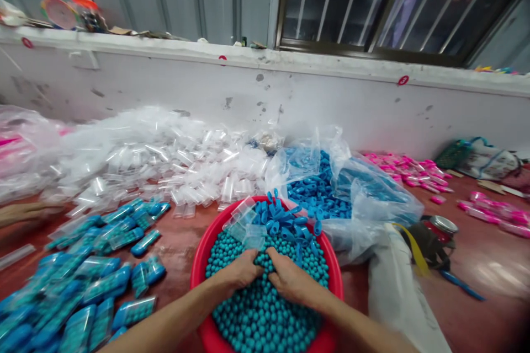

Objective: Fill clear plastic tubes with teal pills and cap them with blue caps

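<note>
A red basin (337, 281) full of teal beads (265, 317) stands in front of me, with both my hands in it. My left hand (245, 270) is closed, its fingers pressed together down at the beads; what they hold, if anything, is hidden. Close beside it, my right hand (290, 278) touches the beads with thumb and fingers apart. Just beyond my fingertips, a clear plastic tube (254, 237) lies on the beads. Blue plastic caps (285, 220) are heaped at the basin's far side.
Bead-filled clear containers with blue ends (107, 281) spread at left, near another person's hand (28, 212). Empty clear tubes (207, 168) pile along the wall. A plastic bag of blue caps (372, 187) and a white sack (397, 287) stand right; pink pieces (409, 171) lie beyond.
</note>
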The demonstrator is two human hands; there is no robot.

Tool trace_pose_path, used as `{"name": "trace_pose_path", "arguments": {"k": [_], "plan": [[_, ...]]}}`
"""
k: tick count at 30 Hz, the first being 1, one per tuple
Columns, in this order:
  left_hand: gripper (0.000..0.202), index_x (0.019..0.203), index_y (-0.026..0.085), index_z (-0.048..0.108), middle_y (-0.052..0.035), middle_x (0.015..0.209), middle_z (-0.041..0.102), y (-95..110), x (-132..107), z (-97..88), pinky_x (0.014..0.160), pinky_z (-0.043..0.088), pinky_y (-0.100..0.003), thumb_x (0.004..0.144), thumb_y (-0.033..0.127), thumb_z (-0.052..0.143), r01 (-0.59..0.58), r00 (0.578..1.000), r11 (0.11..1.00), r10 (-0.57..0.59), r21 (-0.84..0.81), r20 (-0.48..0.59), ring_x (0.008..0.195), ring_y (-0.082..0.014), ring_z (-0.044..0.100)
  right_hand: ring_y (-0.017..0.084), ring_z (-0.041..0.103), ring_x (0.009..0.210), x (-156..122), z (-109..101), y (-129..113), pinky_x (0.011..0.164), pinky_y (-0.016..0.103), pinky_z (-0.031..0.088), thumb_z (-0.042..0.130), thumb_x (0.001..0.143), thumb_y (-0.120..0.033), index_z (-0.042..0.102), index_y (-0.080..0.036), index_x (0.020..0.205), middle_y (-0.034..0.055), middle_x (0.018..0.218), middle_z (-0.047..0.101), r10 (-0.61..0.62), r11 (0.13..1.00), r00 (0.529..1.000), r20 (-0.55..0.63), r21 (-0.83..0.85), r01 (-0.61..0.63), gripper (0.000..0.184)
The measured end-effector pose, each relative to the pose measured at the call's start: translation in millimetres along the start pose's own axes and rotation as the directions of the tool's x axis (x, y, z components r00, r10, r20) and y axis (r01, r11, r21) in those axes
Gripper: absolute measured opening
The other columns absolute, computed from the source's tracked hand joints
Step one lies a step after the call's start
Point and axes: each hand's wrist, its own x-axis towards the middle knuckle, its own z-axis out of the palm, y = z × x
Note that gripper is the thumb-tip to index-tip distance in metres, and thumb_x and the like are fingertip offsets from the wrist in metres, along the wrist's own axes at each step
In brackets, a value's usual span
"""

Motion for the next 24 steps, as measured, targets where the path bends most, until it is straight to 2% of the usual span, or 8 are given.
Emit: {"name": "trace_pose_path", "arguments": {"k": [2,5,8,11,15,20,22,24], "plan": [[0.013,0.072,0.016,0.058,-0.0007,0.064,0.060,2.0,-2.7,-2.5,0.077,0.042,-0.037,0.060,0.019,0.053,0.036,0.998,0.995,-0.031,-0.094,0.061,0.072,-0.0207,0.056,0.018,0.053,0.097,-6.4,-5.2,-4.2,0.082,0.026,0.040,0.042,0.077,-0.014,0.046,-0.017,0.107,0.0072,0.104,0.058,-0.061,0.998,0.998,-0.014,0.027,0.061,0.031],[0.019,0.078,0.015,0.060,0.0005,0.064,0.062,7.2,-8.4,-3.7,0.076,0.042,-0.032,0.059,0.017,0.058,0.095,0.991,0.946,-0.061,-0.308,0.119,0.068,-0.0157,0.056,0.019,0.051,0.102,-19.2,-17.2,-10.0,0.086,0.028,0.038,0.047,0.078,-0.018,0.044,-0.020,0.119,0.0068,0.112,0.054,-0.088,0.992,0.996,-0.014,-0.095,0.087,0.041],[0.020,0.075,0.013,0.060,-0.0005,0.064,0.062,12.9,-14.7,-5.0,0.075,0.041,-0.029,0.058,0.020,0.067,0.104,0.991,0.873,-0.048,-0.476,0.127,0.066,-0.0137,0.055,0.019,0.054,0.094,-29.9,-33.1,-8.2,0.077,0.027,0.041,0.042,0.083,-0.018,0.047,-0.023,0.118,0.0060,0.109,0.055,0.008,0.949,0.995,-0.098,-0.312,-0.038,0.036],[0.025,0.071,0.012,0.058,-0.0009,0.063,0.061,14.6,-21.3,-8.3,0.068,0.040,-0.026,0.055,0.025,0.072,0.053,0.997,0.845,-0.020,-0.532,0.069,0.062,-0.0123,0.054,0.019,0.056,0.084,-34.2,-45.3,3.4,0.065,0.026,0.041,0.035,0.084,-0.011,0.053,-0.023,0.111,0.0062,0.098,0.058,0.077,0.841,0.983,-0.167,-0.518,-0.154,0.034],[0.029,0.072,0.012,0.056,-0.0010,0.062,0.059,10.5,-27.8,-11.2,0.059,0.039,-0.025,0.054,0.027,0.073,0.032,0.999,0.860,-0.007,-0.509,0.051,0.058,-0.0120,0.053,0.020,0.053,0.085,-30.1,-43.5,18.6,0.064,0.028,0.038,0.039,0.083,-0.009,0.056,-0.025,0.106,0.0070,0.097,0.057,-0.037,0.737,0.994,-0.102,-0.675,-0.041,0.033],[0.025,0.067,0.013,0.051,0.0023,0.055,0.055,9.6,-28.7,-7.0,0.052,0.035,-0.022,0.056,0.028,0.068,0.073,0.996,0.912,-0.087,-0.404,-0.015,0.051,-0.0099,0.049,0.024,0.051,0.087,-18.2,-32.4,16.3,0.070,0.035,0.038,0.044,0.083,-0.012,0.061,-0.022,0.077,0.0071,0.091,0.059,-0.105,0.638,0.985,-0.138,-0.769,-0.039,0.021],[0.025,0.067,0.014,0.051,0.0047,0.053,0.052,11.6,-28.7,-4.3,0.049,0.032,-0.021,0.055,0.027,0.068,0.050,0.993,0.936,-0.085,-0.348,-0.087,0.048,-0.0076,0.045,0.024,0.052,0.085,-15.3,-31.2,13.5,0.071,0.035,0.040,0.043,0.082,-0.011,0.060,-0.020,0.075,0.0072,0.088,0.060,-0.113,0.635,0.979,-0.167,-0.770,-0.058,0.020],[0.026,0.068,0.014,0.050,0.0064,0.052,0.049,13.8,-29.3,-2.1,0.048,0.030,-0.020,0.053,0.025,0.068,0.007,0.984,0.953,-0.061,-0.302,-0.170,0.048,-0.0066,0.042,0.022,0.055,0.077,-13.9,-29.6,12.8,0.067,0.032,0.042,0.040,0.081,-0.006,0.059,-0.017,0.080,0.0071,0.082,0.061,-0.083,0.672,0.980,-0.181,-0.736,-0.079,0.022]]}}
